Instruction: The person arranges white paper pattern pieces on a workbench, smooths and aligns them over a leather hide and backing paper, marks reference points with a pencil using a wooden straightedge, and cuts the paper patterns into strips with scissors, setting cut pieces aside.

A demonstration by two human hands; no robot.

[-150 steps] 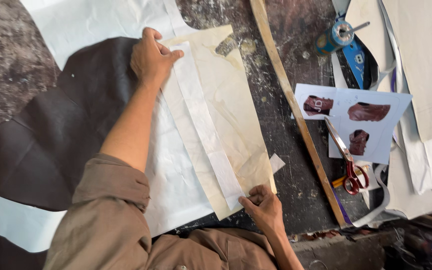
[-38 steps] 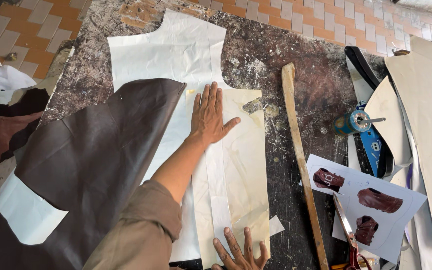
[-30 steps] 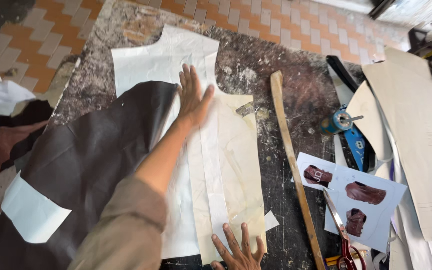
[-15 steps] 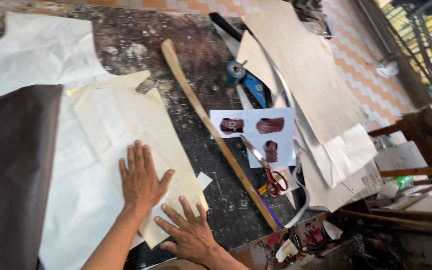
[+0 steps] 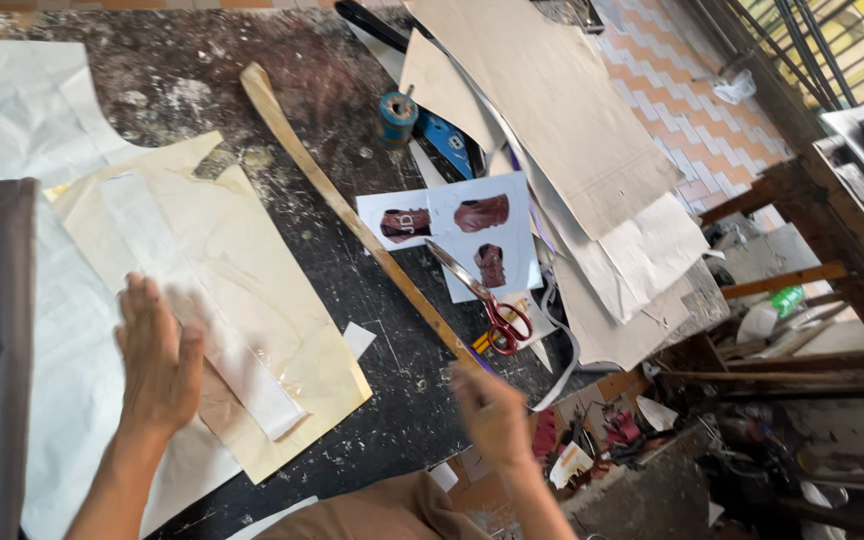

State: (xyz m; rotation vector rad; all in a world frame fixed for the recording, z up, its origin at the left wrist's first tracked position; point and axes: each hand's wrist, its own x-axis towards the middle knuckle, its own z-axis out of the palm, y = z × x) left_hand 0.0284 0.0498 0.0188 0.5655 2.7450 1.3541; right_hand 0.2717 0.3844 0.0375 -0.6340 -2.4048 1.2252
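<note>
Head view: dark worktable [image 5: 352, 300]
Left hand [image 5: 157, 360]: flat on cream paper pattern [image 5: 242, 290], fingers spread
Right hand [image 5: 492, 415]: raised near table edge, blurred; finger state cannot be told
Scissors [image 5: 487, 300]: red-handled, just beyond right hand, on printed sheet [image 5: 452, 235]

Left hand [image 5: 157, 365], lower left of the frame, lies flat and palm down with fingers together pointing toward the top edge; its bare forearm runs down to the bottom edge. Right hand [image 5: 492, 415], lower centre, is raised and blurred, fingers loosely open and holding nothing, the wrist and forearm slanting down to the bottom edge.
</note>
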